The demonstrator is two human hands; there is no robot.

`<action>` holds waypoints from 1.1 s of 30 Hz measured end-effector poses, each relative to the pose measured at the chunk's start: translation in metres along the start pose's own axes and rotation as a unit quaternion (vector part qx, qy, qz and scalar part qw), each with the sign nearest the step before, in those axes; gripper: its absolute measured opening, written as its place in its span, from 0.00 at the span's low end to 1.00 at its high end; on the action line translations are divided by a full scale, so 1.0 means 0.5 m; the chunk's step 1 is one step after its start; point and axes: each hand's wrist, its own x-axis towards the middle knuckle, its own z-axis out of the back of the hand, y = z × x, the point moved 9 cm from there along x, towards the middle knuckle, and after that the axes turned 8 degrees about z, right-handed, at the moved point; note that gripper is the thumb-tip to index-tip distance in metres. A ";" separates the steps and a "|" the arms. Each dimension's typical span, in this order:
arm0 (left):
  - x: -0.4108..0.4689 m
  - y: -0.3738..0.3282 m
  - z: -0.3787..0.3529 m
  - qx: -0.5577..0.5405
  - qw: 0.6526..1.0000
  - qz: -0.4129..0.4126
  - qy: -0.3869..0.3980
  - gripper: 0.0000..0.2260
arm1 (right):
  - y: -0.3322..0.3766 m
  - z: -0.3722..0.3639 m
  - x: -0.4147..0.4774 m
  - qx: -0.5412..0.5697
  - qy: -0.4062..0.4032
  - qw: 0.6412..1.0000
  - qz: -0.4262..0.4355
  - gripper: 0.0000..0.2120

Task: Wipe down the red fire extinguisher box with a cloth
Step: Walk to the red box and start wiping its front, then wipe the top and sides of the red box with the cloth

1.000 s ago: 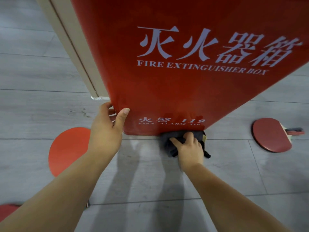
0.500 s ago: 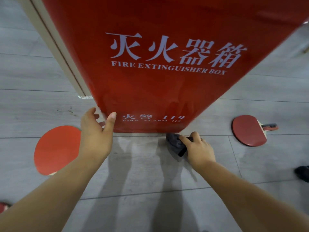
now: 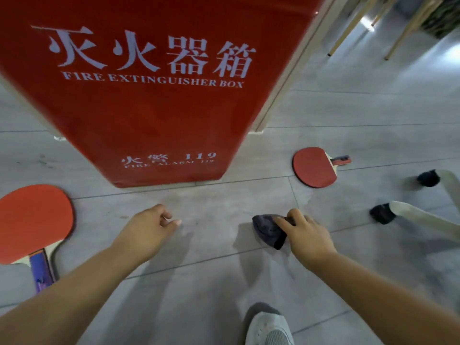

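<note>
A: Where's the fire extinguisher box?

B: Centre-left on the grey floor, upright, long axis vertical. Printed face w/ white lettering points at me, base on the tiles.

A: And the cloth?

B: Dark, bunched, in my right hand, fingers clamped round it. It's held in front of the box, to the right of its base, apart from it.

A: Left hand?

B: Nothing in it, fingers loosely curled, apart from the box.

A: Other stuff?

B: Red paddle left of the box, another paddle to the right. My shoe shows at the bottom edge
</note>
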 end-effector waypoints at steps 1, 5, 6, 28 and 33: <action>-0.004 -0.006 -0.014 0.027 1.000 -0.011 0.009 0.11 | -0.004 -0.022 -0.008 0.008 -0.014 1.000 -0.009 0.31; -0.015 -0.018 -0.053 0.101 0.994 -0.043 0.023 0.13 | 0.003 -0.122 -0.042 0.038 0.043 0.998 -0.018 0.33; -0.019 -0.020 -0.059 0.104 0.993 -0.046 0.029 0.13 | 0.006 -0.156 -0.052 0.038 0.084 0.996 -0.015 0.33; -0.190 -0.210 0.296 0.020 0.958 -0.250 -0.140 0.09 | 0.122 0.525 -0.043 0.177 -0.350 0.905 0.163 0.12; -0.309 -0.279 0.465 -0.054 0.898 -0.351 -0.259 0.14 | 0.111 0.711 -0.143 0.181 -0.592 0.767 0.168 0.09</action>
